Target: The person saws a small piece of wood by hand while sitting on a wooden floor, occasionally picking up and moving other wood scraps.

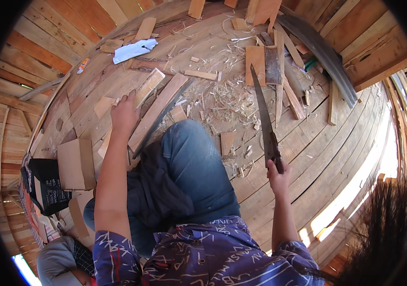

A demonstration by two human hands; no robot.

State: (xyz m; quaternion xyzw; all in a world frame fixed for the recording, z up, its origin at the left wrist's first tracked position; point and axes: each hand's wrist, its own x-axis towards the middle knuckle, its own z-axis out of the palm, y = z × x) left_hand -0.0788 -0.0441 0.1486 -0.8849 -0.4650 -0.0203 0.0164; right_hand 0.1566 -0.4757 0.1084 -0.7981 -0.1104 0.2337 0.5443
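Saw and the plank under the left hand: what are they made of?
Saw: blade looks like dark, dull metal, thin and flat; its handle is hidden in the right hand. Plank: bare unfinished wood, pale with visible grain, shavings around it; the left hand rests beside it.

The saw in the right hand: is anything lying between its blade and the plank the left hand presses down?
Yes. The person's bent knee in blue jeans rises between the saw and the plank, with loose wood shavings on the floor beyond it.

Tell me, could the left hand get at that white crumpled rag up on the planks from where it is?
Probably yes: the left hand rests on a plank, and only bare boards lie between it and the white rag.
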